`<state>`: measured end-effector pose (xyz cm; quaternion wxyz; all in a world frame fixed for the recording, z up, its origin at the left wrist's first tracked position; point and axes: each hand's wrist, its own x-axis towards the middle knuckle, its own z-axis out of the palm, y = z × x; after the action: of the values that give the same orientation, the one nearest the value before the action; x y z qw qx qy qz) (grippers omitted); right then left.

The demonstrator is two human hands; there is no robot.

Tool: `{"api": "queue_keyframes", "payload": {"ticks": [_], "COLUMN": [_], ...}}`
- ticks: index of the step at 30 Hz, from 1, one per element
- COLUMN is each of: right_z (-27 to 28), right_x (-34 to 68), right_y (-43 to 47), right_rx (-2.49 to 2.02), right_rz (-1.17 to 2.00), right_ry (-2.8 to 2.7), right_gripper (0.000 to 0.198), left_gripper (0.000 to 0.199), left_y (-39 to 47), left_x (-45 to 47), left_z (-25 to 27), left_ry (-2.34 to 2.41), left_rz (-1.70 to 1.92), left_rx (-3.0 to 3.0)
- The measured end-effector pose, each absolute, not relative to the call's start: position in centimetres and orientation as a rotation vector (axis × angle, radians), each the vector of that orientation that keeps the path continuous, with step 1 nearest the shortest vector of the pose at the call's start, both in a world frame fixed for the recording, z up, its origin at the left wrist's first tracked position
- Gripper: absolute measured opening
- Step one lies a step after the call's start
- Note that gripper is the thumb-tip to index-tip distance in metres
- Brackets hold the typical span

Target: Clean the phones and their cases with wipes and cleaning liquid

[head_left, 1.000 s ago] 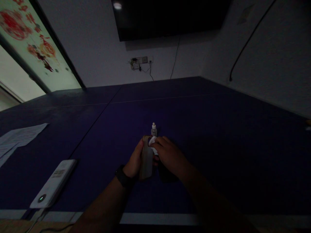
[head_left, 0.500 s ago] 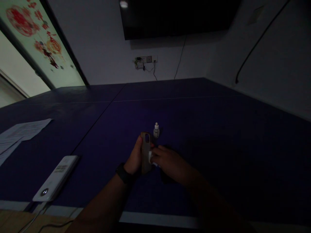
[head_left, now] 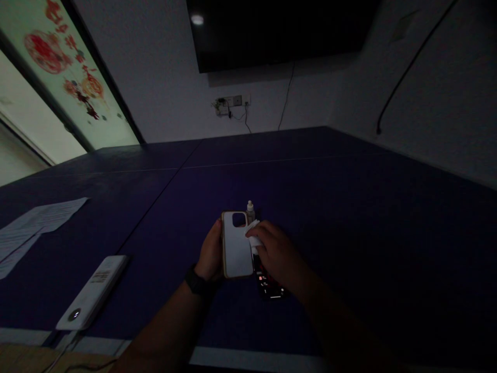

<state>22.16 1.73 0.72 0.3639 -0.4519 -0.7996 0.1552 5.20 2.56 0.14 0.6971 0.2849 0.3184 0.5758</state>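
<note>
My left hand grips a phone case by its left side, the pale flat panel turned up toward me and the camera cutout at the top. In my right hand a crumpled white tissue is pinched at the case's upper right edge. Below that hand a phone lies on the table with its screen lit, partly covered. Just behind the case stands a small dropper bottle with a white cap, its lower part hidden.
On the dark blue table a white power bank with cables lies at left. Printed sheets are farther left. Wall sockets and a dark television are on the far wall.
The case has turned from nearly edge-on to face me with its broad panel. My right hand with the tissue has moved up slightly, and the phone's lit screen now shows.
</note>
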Motion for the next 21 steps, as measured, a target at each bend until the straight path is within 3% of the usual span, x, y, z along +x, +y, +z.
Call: {"api": "queue_keyframes", "payload": {"ticks": [5, 11, 21], "right_z": [-0.2, -0.7, -0.8], "right_x": [21.5, 19.7, 20.3], "right_y": [2.5, 2.0, 2.2], "right_rx": [-1.278, -0.999, -1.012], "right_rz": [0.907, 1.239, 1.114], "right_ry": [-1.515, -1.499, -1.542], "right_gripper": [0.015, 0.018, 0.024], "left_gripper": [0.039, 0.051, 0.043], "left_y": [2.7, 2.9, 2.1], "left_x": [5.1, 5.4, 5.4], "left_z": [0.6, -0.7, -0.4], "left_ry": [0.67, 0.762, 0.633], "left_rz": [1.284, 1.375, 1.125], "left_rx": [0.661, 0.607, 0.602]}}
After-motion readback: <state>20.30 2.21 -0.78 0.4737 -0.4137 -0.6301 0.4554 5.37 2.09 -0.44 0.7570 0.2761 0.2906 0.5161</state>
